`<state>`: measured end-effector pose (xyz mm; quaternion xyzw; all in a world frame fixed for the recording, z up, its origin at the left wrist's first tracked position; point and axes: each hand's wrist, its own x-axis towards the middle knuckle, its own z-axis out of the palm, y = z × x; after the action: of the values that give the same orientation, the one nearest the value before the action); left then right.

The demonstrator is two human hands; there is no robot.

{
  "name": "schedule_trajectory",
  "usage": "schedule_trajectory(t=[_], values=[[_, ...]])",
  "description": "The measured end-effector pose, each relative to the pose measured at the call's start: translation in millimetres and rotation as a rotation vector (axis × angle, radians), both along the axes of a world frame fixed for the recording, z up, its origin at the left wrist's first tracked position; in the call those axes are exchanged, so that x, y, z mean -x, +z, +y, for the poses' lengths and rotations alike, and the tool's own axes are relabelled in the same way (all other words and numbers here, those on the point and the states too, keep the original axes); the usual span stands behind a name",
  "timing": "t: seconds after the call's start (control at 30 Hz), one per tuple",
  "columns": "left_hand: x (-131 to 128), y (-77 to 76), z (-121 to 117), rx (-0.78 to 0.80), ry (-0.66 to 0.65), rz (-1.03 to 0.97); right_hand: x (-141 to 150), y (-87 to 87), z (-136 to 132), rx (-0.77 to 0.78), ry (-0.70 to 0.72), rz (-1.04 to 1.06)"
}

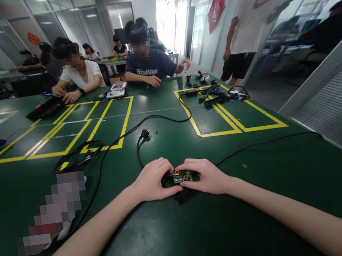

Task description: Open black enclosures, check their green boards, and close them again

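Observation:
Close to the table's middle, a small green circuit board [178, 179] with copper-wound coils lies between my two hands, with black casing around it. My left hand [154, 181] grips its left end, thumb at the near side and fingers curled over the far side. On the right end, my right hand [210, 176] pinches it between thumb and fingers. A flat black piece [184, 195] lies just below the board, partly under my right hand. One black cable with a plug [145, 134] runs behind my left hand. Another black cable [267, 141] leads off rightward from behind my right hand.
A coiled black cable [80, 154] and a blurred-out long object [58, 206] lie at the left. Black adapters and cables [211, 95] are heaped at the far right. Yellow tape [237, 127] marks the green table [186, 243]. Two people sit opposite; another person stands at the right.

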<state>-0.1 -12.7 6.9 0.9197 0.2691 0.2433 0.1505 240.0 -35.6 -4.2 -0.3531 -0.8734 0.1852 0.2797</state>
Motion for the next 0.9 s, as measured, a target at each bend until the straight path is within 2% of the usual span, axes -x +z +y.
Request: schedule_trajectory(t=[0.13, 0.3, 0.43, 0.57, 0.7, 0.8, 0.9], values=[[0.1, 0.5, 0.2, -0.036, -0.035, 0.031, -1.1, 2.4, -1.0, -0.006, 0.014, 0.041], [-1.5, -1.2, 0.5, -0.074, 0.114, 0.056, -2.5, 2.8, -1.1, -0.003, 0.007, 0.11], [-2.6, -2.8, 0.9, -0.084, 0.156, 0.064, -2.4, 1.5, 0.3, -0.001, 0.015, 0.126], [-1.7, -4.2, 1.5, -0.08, 0.159, 0.091, -2.0, -1.2, 1.2, 0.011, 0.018, 0.11], [-0.1, -4.7, 1.1, -0.085, 0.118, 0.117, -1.2, -2.9, 1.1, -0.019, -0.037, 0.101], [0.0, -5.2, 0.2, -0.091, 0.112, 0.072, -0.7, -2.0, -0.2, -0.037, -0.093, 0.078], [-0.1, -7.1, 0.3, -0.095, 0.117, 0.019, -1.4, -1.1, -0.5, -0.077, -0.086, 0.055]])
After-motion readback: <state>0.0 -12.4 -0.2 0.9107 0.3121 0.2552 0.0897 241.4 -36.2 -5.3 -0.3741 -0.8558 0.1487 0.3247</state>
